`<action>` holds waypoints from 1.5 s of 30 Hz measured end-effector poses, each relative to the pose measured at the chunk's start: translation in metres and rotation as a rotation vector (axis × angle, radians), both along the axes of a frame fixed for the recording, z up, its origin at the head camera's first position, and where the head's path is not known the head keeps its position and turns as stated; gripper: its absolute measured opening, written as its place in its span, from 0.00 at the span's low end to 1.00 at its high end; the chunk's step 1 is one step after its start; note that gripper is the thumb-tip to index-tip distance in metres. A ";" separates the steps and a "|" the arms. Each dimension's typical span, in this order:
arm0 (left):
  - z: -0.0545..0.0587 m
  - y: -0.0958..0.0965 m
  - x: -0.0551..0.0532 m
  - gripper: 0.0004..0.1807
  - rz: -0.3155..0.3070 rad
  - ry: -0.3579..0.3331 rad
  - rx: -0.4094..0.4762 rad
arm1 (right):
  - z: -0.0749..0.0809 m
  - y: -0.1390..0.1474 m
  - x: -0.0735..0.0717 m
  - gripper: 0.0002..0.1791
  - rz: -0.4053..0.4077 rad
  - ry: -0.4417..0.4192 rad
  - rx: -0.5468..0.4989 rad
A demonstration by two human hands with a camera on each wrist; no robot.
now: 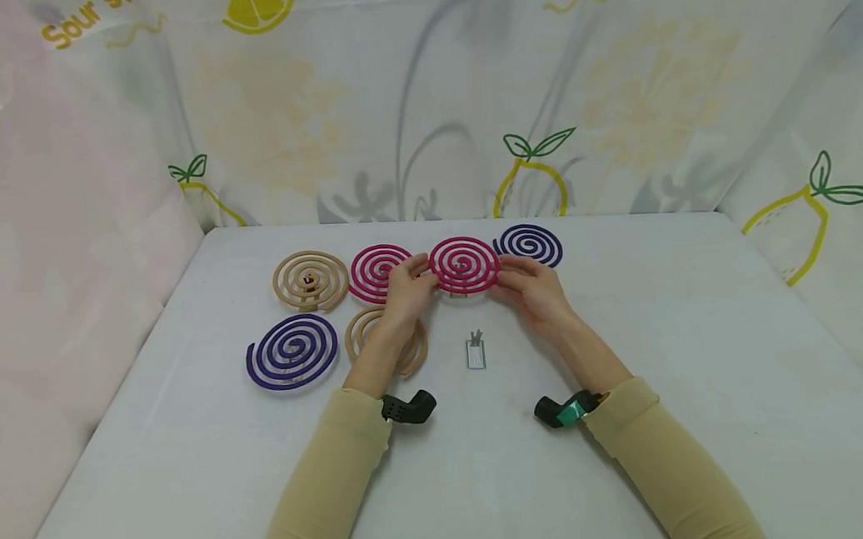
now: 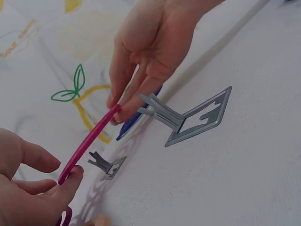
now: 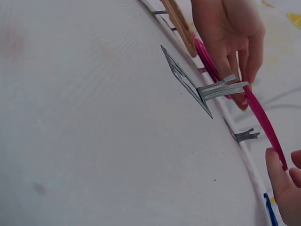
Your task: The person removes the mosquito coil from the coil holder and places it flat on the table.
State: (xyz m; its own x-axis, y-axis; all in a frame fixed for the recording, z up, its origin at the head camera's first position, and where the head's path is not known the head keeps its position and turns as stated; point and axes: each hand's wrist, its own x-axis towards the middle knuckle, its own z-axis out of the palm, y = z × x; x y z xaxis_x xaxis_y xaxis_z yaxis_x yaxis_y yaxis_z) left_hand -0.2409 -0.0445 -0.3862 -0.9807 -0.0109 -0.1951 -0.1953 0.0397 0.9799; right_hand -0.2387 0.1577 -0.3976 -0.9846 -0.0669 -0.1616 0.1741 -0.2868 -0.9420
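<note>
The left hand [image 1: 407, 294] and right hand [image 1: 538, 294] each grip an edge of the pink coil [image 1: 462, 265], held above the far stand [image 2: 103, 164]. Lowered off-centre, it could slip off that stand; uneven pressure might snap it. A careless left hand could nudge the second pink coil [image 1: 359, 276], left of the stand.

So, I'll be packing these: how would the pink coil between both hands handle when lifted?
The pink coil is probably fairly stiff, spanning from left hand to right hand with little sag. It looks light for its width, with open gaps between windings. It may be fragile, since its strand is slender.
</note>
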 end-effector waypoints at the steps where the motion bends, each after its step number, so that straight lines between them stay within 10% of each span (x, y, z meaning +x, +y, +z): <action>1: 0.000 0.000 0.000 0.30 0.002 0.001 0.007 | 0.000 0.000 0.000 0.26 -0.001 0.004 -0.007; 45: 0.009 0.007 0.000 0.22 0.019 0.032 0.170 | 0.020 0.020 -0.003 0.26 -0.019 -0.012 0.012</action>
State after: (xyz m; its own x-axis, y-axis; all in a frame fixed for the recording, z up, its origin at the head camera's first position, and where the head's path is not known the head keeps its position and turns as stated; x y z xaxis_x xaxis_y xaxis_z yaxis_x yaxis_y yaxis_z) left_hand -0.2410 -0.0374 -0.3771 -0.9863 0.0015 -0.1647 -0.1635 -0.1304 0.9779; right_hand -0.2412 0.1773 -0.3777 -0.9837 -0.0458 -0.1738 0.1797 -0.2794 -0.9432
